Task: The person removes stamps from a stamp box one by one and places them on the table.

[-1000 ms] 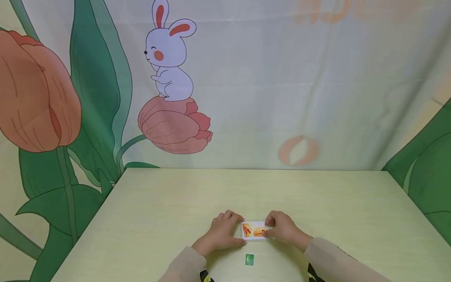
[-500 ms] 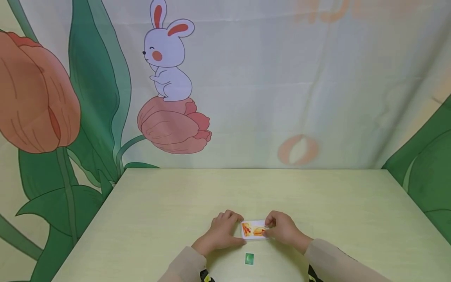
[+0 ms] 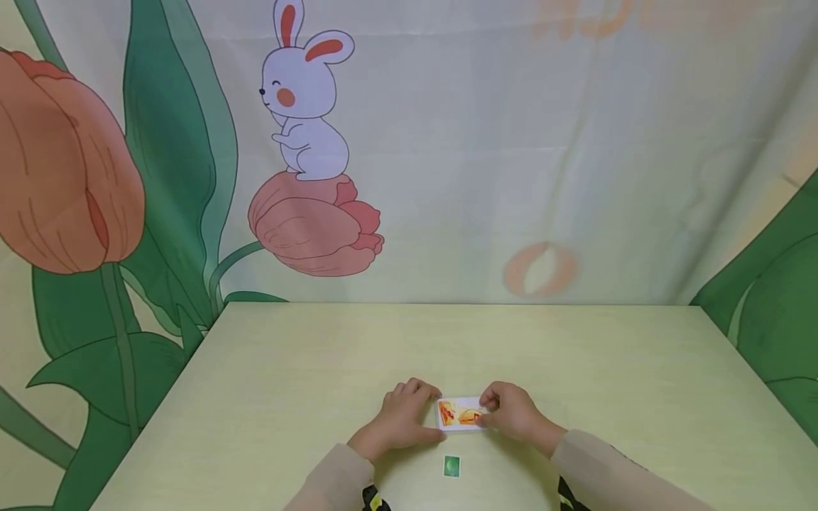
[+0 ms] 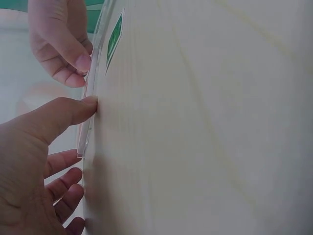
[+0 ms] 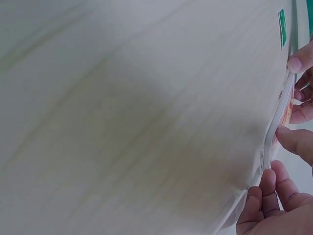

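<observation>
A flat white picture card (image 3: 452, 414) with orange artwork lies on the table between both hands. The wrist views show clear plastic along its edges, like a thin case. My left hand (image 3: 404, 417) holds its left end, thumb at the near edge and index finger at the far edge; the other fingers rest on the table. My right hand (image 3: 513, 413) pinches the right end, thumb over the picture, partly covering it. From the right wrist, a clear plastic flap (image 5: 231, 210) shows beside the right fingers. A small green card (image 3: 451, 466) with a white border lies nearer me.
The pale wood-grain table (image 3: 307, 355) reaches back to a hanging cloth (image 3: 441, 156) printed with a rabbit and tulips. Both forearms, in beige sleeves (image 3: 620, 468), come in from the front edge.
The hands and the picture card keep nearly the same place and grip. Only the head view shifts slightly.
</observation>
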Motion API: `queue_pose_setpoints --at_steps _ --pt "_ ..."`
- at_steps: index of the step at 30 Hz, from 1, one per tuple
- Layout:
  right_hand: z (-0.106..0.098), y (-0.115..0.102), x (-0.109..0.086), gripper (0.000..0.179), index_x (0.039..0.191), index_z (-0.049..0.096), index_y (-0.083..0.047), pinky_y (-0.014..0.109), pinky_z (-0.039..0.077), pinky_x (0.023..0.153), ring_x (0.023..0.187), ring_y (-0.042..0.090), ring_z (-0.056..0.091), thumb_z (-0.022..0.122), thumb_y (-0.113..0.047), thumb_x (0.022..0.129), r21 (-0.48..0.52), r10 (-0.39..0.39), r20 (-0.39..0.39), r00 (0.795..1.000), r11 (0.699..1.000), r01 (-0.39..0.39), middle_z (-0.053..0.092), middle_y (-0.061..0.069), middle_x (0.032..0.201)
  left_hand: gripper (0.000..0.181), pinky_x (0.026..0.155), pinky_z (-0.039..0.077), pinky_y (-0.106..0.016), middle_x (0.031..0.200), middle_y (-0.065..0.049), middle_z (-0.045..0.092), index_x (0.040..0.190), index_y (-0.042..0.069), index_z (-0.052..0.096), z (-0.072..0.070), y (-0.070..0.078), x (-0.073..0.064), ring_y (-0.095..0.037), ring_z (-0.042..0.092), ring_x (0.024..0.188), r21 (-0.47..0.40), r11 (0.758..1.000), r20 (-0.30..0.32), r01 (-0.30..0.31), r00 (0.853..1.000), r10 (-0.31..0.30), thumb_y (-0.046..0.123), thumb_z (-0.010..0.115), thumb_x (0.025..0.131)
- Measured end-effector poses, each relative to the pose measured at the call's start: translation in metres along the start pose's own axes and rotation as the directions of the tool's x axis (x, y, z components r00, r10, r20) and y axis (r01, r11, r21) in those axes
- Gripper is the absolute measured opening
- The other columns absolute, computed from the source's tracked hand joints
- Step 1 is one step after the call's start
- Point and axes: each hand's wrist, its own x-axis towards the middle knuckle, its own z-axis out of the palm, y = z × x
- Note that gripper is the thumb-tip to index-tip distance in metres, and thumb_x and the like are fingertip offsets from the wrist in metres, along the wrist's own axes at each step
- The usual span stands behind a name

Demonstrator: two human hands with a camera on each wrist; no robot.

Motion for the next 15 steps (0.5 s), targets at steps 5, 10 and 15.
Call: queue_pose_setpoints --at_steps 5,10,15 --pt "0.0001 0.0018 -0.0005 0.025 0.083 0.057 -0.004 0.026 0.038 0.065 0.072 0.015 0.044 0.077 -0.005 0.068 0.004 0.003 -0.006 1.000 1.000 -0.003 0.052 0.003 0.077 0.061 0.093 0.032 -0.045 0.121 -0.006 0.048 0.121 0.014 0.052 -0.0001 0.0004 0.0006 -0.024 0.042 0.110 0.006 1.000 0.003 -0.006 1.000 0.006 0.041 0.074 0.071" --pt "0.0005 0.0036 0.0004 0.026 0.083 0.057 -0.004 0.025 0.037 0.064 0.071 0.014 0.044 0.079 -0.008 0.068 -0.013 0.007 -0.012 1.000 1.000 -0.008 0.051 0.002 0.076 0.061 0.093 0.032 -0.045 0.122 -0.006 0.048 0.121 0.014 0.052 -0.0002 0.0003 0.0000 -0.024 0.042 0.110 0.010 1.000 -0.003 -0.008 1.000 0.008 0.042 0.074 0.071" --pt "0.0002 0.0027 0.0010 0.026 0.081 0.057 -0.004 0.024 0.037 0.060 0.070 0.014 0.044 0.079 -0.009 0.068 -0.022 0.016 -0.015 1.000 1.000 -0.017 0.050 0.002 0.074 0.061 0.093 0.032 -0.045 0.121 -0.006 0.048 0.121 0.014 0.052 -0.0010 0.0003 -0.0010 -0.024 0.042 0.109 0.001 1.000 -0.010 -0.013 1.000 0.013 0.040 0.074 0.071"
